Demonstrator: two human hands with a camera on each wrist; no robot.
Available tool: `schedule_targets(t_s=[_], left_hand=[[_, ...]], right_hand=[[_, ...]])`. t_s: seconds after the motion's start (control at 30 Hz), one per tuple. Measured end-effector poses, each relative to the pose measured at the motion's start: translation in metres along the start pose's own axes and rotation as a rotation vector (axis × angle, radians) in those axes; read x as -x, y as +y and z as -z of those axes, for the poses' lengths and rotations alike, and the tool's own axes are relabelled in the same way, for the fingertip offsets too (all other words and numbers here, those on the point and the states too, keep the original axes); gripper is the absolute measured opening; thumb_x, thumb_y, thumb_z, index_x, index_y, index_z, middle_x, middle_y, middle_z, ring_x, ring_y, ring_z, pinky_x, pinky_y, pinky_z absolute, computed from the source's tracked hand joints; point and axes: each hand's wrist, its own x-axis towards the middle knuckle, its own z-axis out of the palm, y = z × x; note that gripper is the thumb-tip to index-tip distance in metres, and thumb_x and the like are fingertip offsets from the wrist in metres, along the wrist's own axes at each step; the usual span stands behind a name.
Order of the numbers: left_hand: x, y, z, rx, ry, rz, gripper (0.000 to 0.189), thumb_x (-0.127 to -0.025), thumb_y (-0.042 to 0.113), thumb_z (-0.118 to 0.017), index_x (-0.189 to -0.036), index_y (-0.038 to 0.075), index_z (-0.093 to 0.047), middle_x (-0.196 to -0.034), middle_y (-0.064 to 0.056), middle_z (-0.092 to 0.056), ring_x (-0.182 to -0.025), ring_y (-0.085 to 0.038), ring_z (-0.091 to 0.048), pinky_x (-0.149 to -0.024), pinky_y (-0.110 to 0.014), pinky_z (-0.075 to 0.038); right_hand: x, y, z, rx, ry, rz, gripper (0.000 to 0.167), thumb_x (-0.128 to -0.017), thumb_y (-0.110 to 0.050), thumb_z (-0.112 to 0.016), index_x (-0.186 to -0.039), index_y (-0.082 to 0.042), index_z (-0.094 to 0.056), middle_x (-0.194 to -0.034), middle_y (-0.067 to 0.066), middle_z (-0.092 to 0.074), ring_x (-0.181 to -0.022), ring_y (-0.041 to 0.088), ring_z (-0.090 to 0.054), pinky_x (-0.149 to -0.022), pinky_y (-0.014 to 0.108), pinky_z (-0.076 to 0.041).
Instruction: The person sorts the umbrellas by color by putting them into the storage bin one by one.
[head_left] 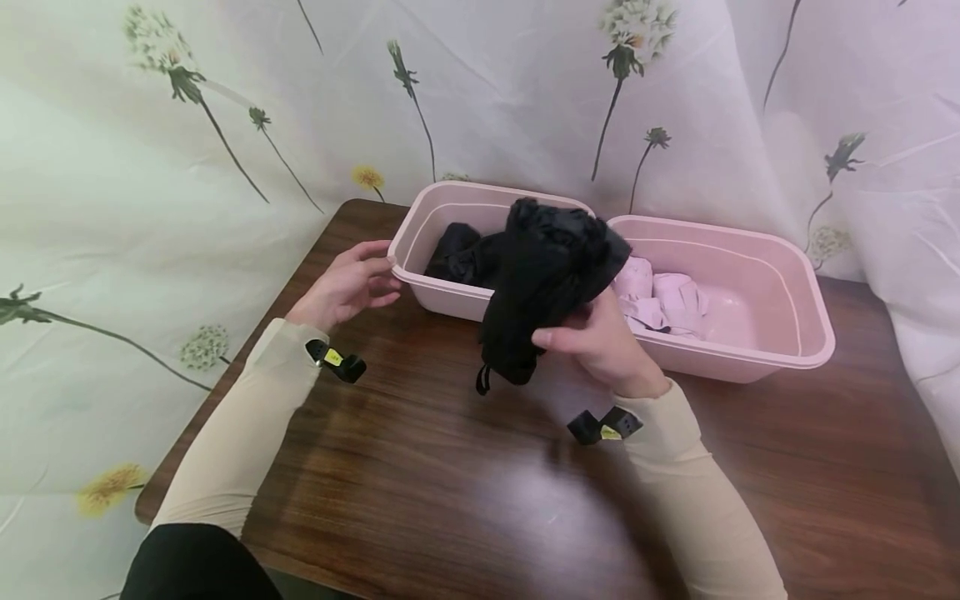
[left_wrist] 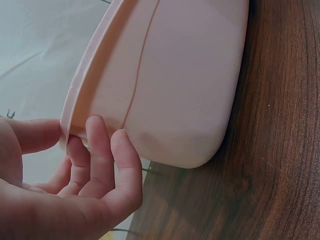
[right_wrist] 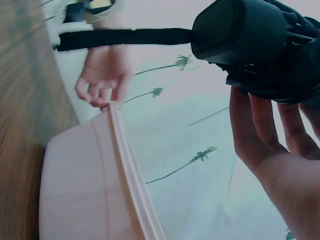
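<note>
My right hand (head_left: 603, 342) grips a folded black umbrella (head_left: 536, 287), raised over the front rim of the left pink bin (head_left: 446, 300). The right wrist view shows its dark handle end (right_wrist: 215, 30), a hanging wrist strap (right_wrist: 125, 37) and gathered fabric. My left hand (head_left: 348, 287) pinches the rim of that same bin at its left front corner, thumb and fingers on either side of the edge (left_wrist: 65, 125). Inside the left bin lies a black bundle (head_left: 453, 254), partly hidden by the umbrella.
A second pink bin (head_left: 720, 367) stands to the right, with light pink folded bundles (head_left: 678, 300) in its left part. Both bins sit at the back of a dark wooden table (head_left: 420, 467), against a flower-printed cloth (head_left: 510, 100).
</note>
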Motion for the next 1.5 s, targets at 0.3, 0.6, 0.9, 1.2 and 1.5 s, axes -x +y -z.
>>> schedule_targets(t_s=[0.3,0.6,0.9,1.2,1.5], left_hand=[[0.000,0.001,0.000,-0.017,0.001,0.003,0.049,-0.099,0.014,-0.055,-0.144,0.017,-0.035,-0.092,0.000,-0.059,-0.070,-0.012,-0.063,-0.073,-0.032,-0.058],[0.001,0.001,-0.001,-0.024,0.007,0.004,0.050,-0.099,0.015,-0.054,-0.145,0.018,-0.035,-0.094,-0.001,-0.059,-0.071,-0.013,-0.063,-0.075,-0.033,-0.058],[0.000,0.000,0.000,-0.009,0.005,0.007,0.050,-0.099,0.015,-0.055,-0.145,0.018,-0.035,-0.097,-0.001,-0.058,-0.071,-0.013,-0.063,-0.075,-0.033,-0.058],[0.001,0.000,-0.001,-0.022,0.011,0.007,0.048,-0.098,0.017,-0.057,-0.142,0.020,-0.039,-0.105,-0.003,-0.055,-0.075,-0.014,-0.063,-0.076,-0.033,-0.058],[0.002,0.000,-0.001,-0.018,0.002,0.010,0.050,-0.098,0.016,-0.055,-0.145,0.019,-0.036,-0.104,-0.003,-0.055,-0.075,-0.014,-0.062,-0.075,-0.032,-0.057]], right_hand=[[-0.006,-0.008,0.011,-0.319,0.045,-0.019,0.050,-0.076,-0.008,-0.081,-0.118,-0.009,-0.054,-0.111,0.001,-0.063,-0.100,0.014,-0.059,-0.091,0.023,-0.052],[-0.015,-0.013,0.019,-0.297,0.208,-0.007,0.046,-0.083,-0.002,-0.054,-0.126,-0.011,-0.042,-0.120,0.004,-0.051,-0.110,0.018,-0.048,-0.096,0.027,-0.047],[-0.024,-0.015,0.024,-0.357,0.256,-0.004,0.042,-0.090,-0.010,-0.053,-0.132,-0.012,-0.043,-0.125,0.003,-0.054,-0.114,0.017,-0.053,-0.100,0.028,-0.047],[-0.031,-0.008,0.030,-0.395,0.302,0.003,0.037,-0.092,-0.009,-0.057,-0.128,-0.007,-0.049,-0.125,0.005,-0.056,-0.117,0.017,-0.052,-0.102,0.029,-0.044],[-0.039,-0.001,0.035,-0.341,0.418,-0.075,0.024,-0.092,-0.004,-0.059,-0.116,-0.004,-0.058,-0.112,0.006,-0.062,-0.104,0.017,-0.057,-0.084,0.026,-0.053]])
